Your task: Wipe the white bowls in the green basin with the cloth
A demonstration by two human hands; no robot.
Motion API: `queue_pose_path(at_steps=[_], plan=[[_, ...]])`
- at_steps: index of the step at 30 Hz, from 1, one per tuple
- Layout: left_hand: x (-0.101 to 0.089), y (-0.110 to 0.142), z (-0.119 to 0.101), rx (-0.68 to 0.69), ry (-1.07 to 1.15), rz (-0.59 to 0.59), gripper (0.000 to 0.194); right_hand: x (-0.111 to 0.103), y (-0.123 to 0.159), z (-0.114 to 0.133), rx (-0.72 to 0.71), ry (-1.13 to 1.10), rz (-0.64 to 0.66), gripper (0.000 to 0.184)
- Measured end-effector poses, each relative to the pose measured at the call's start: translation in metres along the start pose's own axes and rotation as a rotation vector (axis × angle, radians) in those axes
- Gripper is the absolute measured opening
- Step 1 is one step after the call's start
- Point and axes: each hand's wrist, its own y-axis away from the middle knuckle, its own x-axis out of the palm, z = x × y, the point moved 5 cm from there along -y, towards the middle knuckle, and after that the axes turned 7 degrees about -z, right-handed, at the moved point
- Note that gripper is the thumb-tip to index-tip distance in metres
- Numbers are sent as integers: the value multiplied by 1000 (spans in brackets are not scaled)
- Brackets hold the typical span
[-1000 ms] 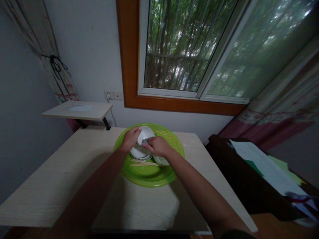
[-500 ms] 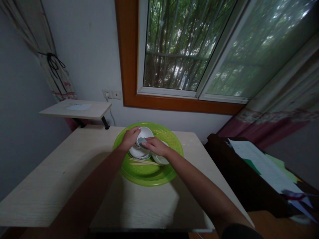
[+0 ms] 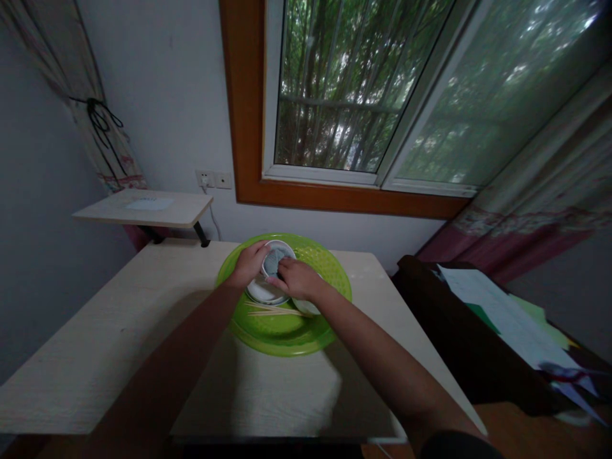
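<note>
My left hand (image 3: pixel 249 262) grips the left rim of a small white bowl (image 3: pixel 285 246), tilted so that its inside faces me. Inside the bowl lies a grey-green cloth (image 3: pixel 273 260), and the fingers of my right hand (image 3: pixel 300 279) press it there. Beneath the bowl rests a white dish (image 3: pixel 262 292), partly covered. A pale bowl (image 3: pixel 306 307) is mostly hidden under my right hand. Several chopsticks (image 3: pixel 270 310) lie in front of the dish. All of these sit in a round lime-green tray (image 3: pixel 287 349).
The tray stands on a pale wooden table (image 3: pixel 143 338) against the wall. A small raised shelf (image 3: pixel 182 207) with a paper on it is at the back left. Right of the table is a dark brown piece of furniture (image 3: pixel 444 325) with papers on top.
The cloth has moved from a bunch at the bowl's front edge to lying spread inside it. My right hand has shifted slightly, its fingers now reaching into the bowl.
</note>
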Motion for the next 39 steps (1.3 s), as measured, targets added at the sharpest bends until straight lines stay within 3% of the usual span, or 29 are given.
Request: queue_pose_path(at_steps=[7,13,17,25,31,35,39], plan=[[-6,-1,4,-29,-63,-63,39,-5,3,3,59,58,85,73],[-5,1,-3,15,-81,-21,39,-4,5,8,-114,-207,-15,52],[-6,-1,0,-23,-55,-56,39,0,5,11,-149,-298,-66,47],[-4,1,-3,-34,-51,-43,39,3,1,16,-83,-69,1,63],[-9,0,-3,-57,-78,-83,39,-1,-1,9,49,73,53,76],[-10,0,-5,-40,-84,-85,39,-4,0,10,37,71,62,74],[-8,2,-5,-32,-102,-67,39,-6,4,14,-84,-8,48,62]])
